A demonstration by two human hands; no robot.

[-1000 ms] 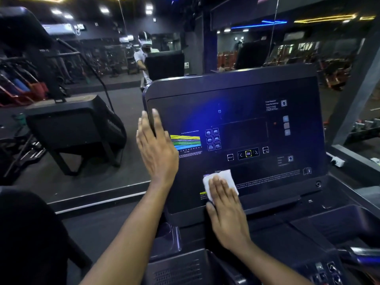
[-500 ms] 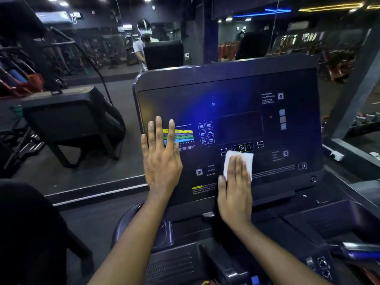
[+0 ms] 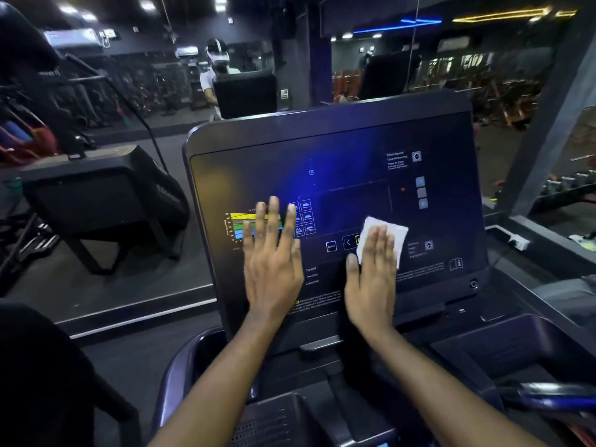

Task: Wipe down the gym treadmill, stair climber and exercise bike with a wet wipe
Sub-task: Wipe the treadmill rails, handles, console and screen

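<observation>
The treadmill's dark console panel [image 3: 338,150] fills the middle of the head view, with a coloured chart at its left and small button icons. My left hand [image 3: 271,262] lies flat on the panel with straight fingers, covering part of the chart. My right hand [image 3: 371,272] presses a white wet wipe [image 3: 392,232] flat against the panel beside the OK button row. The wipe's upper part shows above my fingertips; the rest is hidden under my palm.
A wall mirror [image 3: 129,91] behind the console reflects a person and gym machines. A neighbouring machine's black console [image 3: 103,195] stands at the left. Below the panel are a cup holder [image 3: 190,359], a tray [image 3: 503,346] and a handlebar [image 3: 554,395] at lower right.
My right hand has slid the wipe up and to the right across the panel. My left hand has shifted from the console's left edge onto the panel over the chart.
</observation>
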